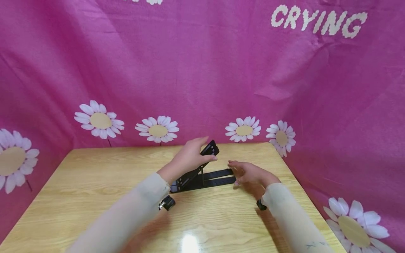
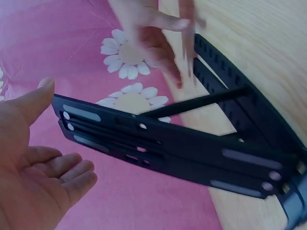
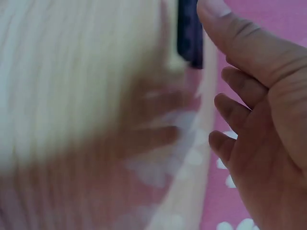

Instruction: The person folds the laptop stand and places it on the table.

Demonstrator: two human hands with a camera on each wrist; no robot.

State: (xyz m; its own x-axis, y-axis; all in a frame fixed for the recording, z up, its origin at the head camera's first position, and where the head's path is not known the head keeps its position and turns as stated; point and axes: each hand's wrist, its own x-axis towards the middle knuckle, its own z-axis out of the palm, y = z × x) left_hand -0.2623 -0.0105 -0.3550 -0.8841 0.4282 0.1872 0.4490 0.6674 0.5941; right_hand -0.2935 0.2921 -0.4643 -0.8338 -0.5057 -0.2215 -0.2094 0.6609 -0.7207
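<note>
A black folding laptop stand point(image 1: 190, 178) is partly unfolded on the wooden table. Its slotted upper panel point(image 2: 158, 148) slants up, with a thin support bar point(image 2: 196, 104) between it and the base. My left hand point(image 1: 193, 154) is at the raised end of that panel. In the left wrist view its thumb tip point(image 2: 46, 84) is right at the panel's corner, while the other fingers are spread apart below it. My right hand point(image 1: 251, 173) is beside the far ends of the two notched base rails point(image 1: 219, 177), fingers loosely bent with nothing between them.
The light wooden table point(image 1: 104, 182) reflects a bright spot of light near its front. A pink cloth point(image 1: 202, 70) with white daisies and lettering hangs behind and along both sides. Small black wrist devices point(image 1: 167, 203) sit at both cuffs.
</note>
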